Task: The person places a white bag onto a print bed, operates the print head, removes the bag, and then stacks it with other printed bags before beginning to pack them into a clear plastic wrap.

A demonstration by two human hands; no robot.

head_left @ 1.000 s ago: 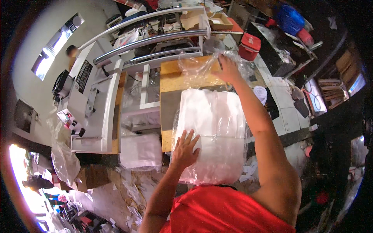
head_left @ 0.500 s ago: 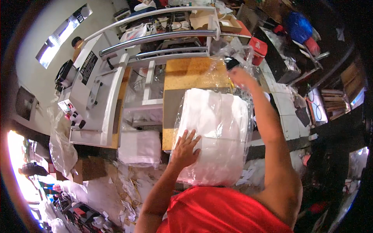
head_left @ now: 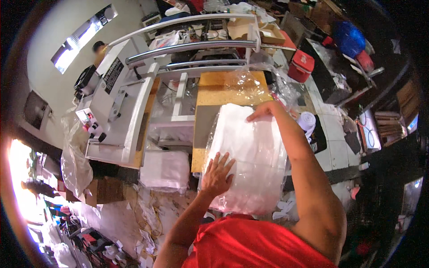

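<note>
A stack of folded white sheets (head_left: 250, 147), cloth or paper, lies in front of me inside a clear plastic bag (head_left: 243, 196). My left hand (head_left: 217, 175) rests flat on the bag's left side, fingers spread. At the far edge of the stack, my right hand (head_left: 267, 110) is bent down with its fingers drawn together against the white material. Whether it pinches the sheets or the film I cannot make out. Loose clear film (head_left: 250, 82) spreads beyond the stack over a yellow board (head_left: 212, 87) with a grey patch.
A white-framed machine (head_left: 134, 111) with chrome bars (head_left: 192, 50) stands at left and behind. Another white bundle (head_left: 165, 169) sits lower left of the board. To the right are a white roll (head_left: 307, 121) and a red box (head_left: 300, 66). Scraps litter the floor.
My right hand has come back from a black object beyond the board's far right corner to the stack's far edge. The left hand stays on the bag. My view has shifted slightly.
</note>
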